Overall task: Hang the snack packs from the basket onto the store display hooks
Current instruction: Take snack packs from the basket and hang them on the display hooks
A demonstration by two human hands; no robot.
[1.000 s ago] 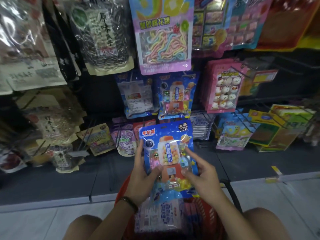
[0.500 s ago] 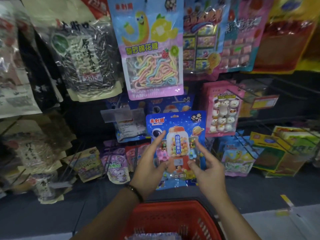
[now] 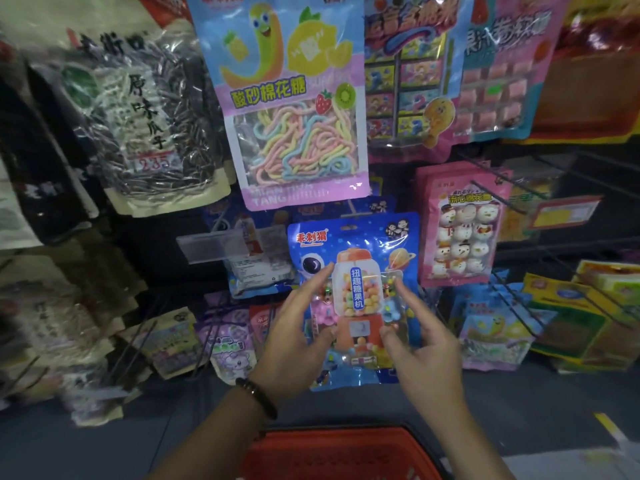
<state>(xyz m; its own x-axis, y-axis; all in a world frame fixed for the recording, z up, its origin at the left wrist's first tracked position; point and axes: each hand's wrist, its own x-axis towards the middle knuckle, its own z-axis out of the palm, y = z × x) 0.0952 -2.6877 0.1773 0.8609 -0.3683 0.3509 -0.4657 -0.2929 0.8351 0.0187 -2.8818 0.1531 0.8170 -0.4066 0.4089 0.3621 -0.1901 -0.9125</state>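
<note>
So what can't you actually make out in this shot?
- Head view: whether the blue gumball candy pack is on its hook yet; the hook is hidden behind it.
- The red basket is cut off by the bottom edge, so its contents are unseen.
- The left hand and right hand cover the pack's lower sides.
- The packs at far left are too blurred to read.

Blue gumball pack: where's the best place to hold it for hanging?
By the lower side edges, one hand per side, as the left hand and right hand do. The blue pack is flat and upright; this keeps its top hang hole clear.
</note>
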